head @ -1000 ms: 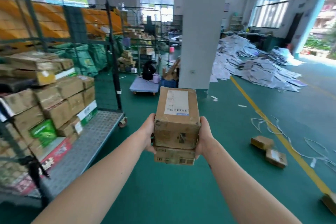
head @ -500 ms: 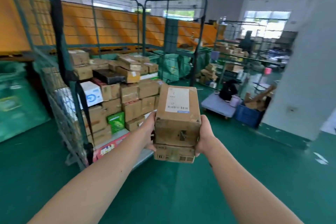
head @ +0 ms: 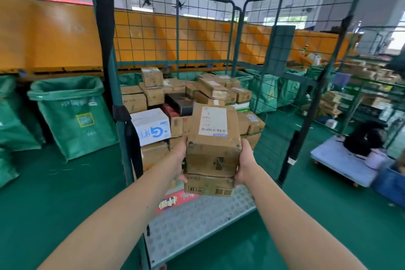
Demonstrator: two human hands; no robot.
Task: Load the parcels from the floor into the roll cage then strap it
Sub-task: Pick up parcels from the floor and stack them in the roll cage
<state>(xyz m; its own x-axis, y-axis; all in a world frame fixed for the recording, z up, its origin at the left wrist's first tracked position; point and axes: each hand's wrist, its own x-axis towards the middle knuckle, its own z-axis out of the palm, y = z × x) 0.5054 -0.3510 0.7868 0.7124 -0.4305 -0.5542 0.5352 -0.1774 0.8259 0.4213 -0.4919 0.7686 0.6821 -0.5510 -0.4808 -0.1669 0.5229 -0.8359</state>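
Observation:
I carry two stacked cardboard parcels in front of me: a taller top parcel with a white shipping label and a flatter bottom parcel. My left hand grips the stack's left side and my right hand grips its right side. The green wire roll cage stands straight ahead with its open side facing me. Several brown boxes and a white box are piled at its back. Its perforated metal floor is bare at the front. A black strap hangs down the left post.
Green mail sacks stand on the floor to the left of the cage. An orange conveyor wall runs behind. To the right are a flat trolley with a dark bag, a blue crate and shelves of boxes. Green floor surrounds the cage.
My view has swung left and I have come closer to the roll cage, which now fills the centre. The two parcels stay gripped between both hands.

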